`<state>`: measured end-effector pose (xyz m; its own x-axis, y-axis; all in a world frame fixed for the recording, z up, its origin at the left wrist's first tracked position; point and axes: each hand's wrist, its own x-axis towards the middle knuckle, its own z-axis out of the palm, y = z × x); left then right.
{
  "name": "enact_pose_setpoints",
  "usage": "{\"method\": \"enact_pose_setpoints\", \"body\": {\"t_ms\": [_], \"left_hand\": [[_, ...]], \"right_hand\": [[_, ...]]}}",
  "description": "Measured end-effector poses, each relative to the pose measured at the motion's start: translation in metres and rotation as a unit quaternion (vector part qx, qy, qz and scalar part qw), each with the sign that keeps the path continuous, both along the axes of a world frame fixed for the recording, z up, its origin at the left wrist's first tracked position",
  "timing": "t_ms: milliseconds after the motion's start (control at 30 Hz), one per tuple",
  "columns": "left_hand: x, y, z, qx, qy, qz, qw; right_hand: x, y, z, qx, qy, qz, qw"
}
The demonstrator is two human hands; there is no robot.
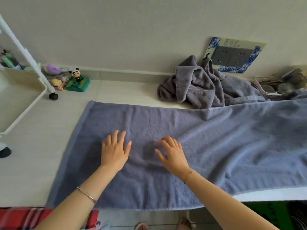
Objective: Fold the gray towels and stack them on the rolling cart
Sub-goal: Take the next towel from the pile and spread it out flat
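Both palms flat and open on the spread towel, left hand and right hand side by side. The crumpled pile waits at one o'clock, the cart at ten (empty shelf). Risk: the towel's right end drapes and could drag the fold crooked.

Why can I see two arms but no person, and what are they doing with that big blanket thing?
The camera sits on the person's head and looks down, so you only see their arms. The left hand and right hand lie open on a big gray towel spread flat on the floor. They hold nothing; it looks like they are smoothing it for folding. Behind it, by the wall, more gray towels sit in a crumpled pile. The white thing on the left is a rolling cart, where folded towels should go. A little panda toy stands beside it.
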<state>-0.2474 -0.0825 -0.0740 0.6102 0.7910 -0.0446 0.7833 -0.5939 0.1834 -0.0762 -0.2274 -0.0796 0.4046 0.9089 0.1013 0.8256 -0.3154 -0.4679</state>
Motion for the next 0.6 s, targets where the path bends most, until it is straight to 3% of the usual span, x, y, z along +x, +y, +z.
{"method": "enact_pose_setpoints", "body": {"t_ms": [200, 333, 600], "left_hand": [[0.008, 0.077, -0.020, -0.094, 0.056, 0.081, 0.991], [-0.004, 0.094, -0.030, -0.045, 0.046, 0.109, 0.992], [-0.032, 0.118, -0.034, -0.028, 0.044, 0.141, 0.989]], "right_hand": [[-0.014, 0.084, -0.013, -0.108, -0.001, 0.026, 0.994], [-0.036, 0.109, -0.025, -0.112, -0.054, 0.027, 0.992], [-0.060, 0.140, -0.027, -0.110, -0.053, 0.053, 0.991]]}}
